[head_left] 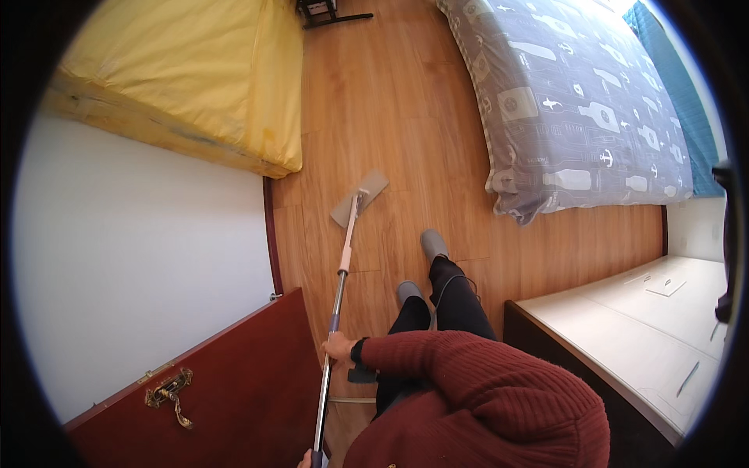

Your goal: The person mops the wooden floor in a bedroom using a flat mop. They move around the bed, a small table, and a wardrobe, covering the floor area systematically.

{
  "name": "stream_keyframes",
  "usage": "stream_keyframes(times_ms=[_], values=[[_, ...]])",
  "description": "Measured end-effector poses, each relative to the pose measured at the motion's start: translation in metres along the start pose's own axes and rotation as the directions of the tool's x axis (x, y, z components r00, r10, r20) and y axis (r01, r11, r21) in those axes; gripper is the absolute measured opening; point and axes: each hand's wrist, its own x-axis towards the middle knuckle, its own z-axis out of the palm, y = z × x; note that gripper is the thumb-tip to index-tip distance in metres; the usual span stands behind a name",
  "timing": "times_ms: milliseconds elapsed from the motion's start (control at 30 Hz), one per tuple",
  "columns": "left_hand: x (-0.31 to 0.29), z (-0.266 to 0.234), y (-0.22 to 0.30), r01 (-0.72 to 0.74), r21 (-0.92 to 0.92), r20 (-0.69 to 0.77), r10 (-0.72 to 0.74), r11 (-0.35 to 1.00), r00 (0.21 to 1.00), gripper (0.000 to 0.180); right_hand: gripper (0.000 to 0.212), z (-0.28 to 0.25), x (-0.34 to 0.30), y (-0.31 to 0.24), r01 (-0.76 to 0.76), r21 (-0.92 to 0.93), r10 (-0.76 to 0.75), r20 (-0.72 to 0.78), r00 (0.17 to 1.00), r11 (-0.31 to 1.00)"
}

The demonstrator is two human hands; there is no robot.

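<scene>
A flat mop with a long metal pole [340, 295] runs from the lower edge up to its flat rectangular beige head [360, 200], which lies on the wooden floor. My right hand [339, 346] is wrapped round the middle of the pole, with a dark band on its wrist and a dark red knitted sleeve behind it. Lower down, my left hand [307, 460] grips the pole near its upper end; the picture's lower edge cuts most of it off. My two feet, in grey shoes [434, 245], stand to the right of the pole.
A dark red door [234, 374] with a brass handle stands at the lower left beside a white wall [156, 226]. Something box-shaped under a yellow cover [195, 70] is at the far left. A bed with grey patterned bedding [577, 117] fills the far right, and a white-topped cabinet [608, 312] the near right.
</scene>
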Motion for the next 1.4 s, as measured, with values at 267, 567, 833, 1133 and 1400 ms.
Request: stream_keyframes(times_ms=[267,567,833,1133,1400], values=[[0.169,0.076,0.045,-0.271,0.232,0.133,0.246,0.934,0.96,0.056,0.012,-0.113,0.058,-0.142,0.389,-0.213,-0.443,-0.413,0.795,0.896],[0.226,0.107,0.09,-0.605,0.372,0.332,0.507,0.705,0.795,0.06,0.021,-0.232,0.01,-0.178,0.466,0.026,-0.396,-0.487,0.778,0.884],[0.178,-0.005,0.108,-0.656,0.319,0.493,0.471,0.684,0.731,0.059,0.013,-0.168,-0.051,-0.066,0.407,0.369,-0.307,-0.3,0.903,0.836],[0.186,-0.046,0.192,-0.72,0.247,0.655,0.436,0.648,0.617,0.067,0.016,-0.139,-0.092,-0.055,0.414,0.643,-0.257,-0.328,0.909,0.644],[0.23,0.078,0.255,-0.747,0.151,0.676,0.484,0.648,0.556,0.043,0.015,-0.274,-0.14,-0.057,0.579,0.646,-0.225,-0.548,0.806,0.497]])
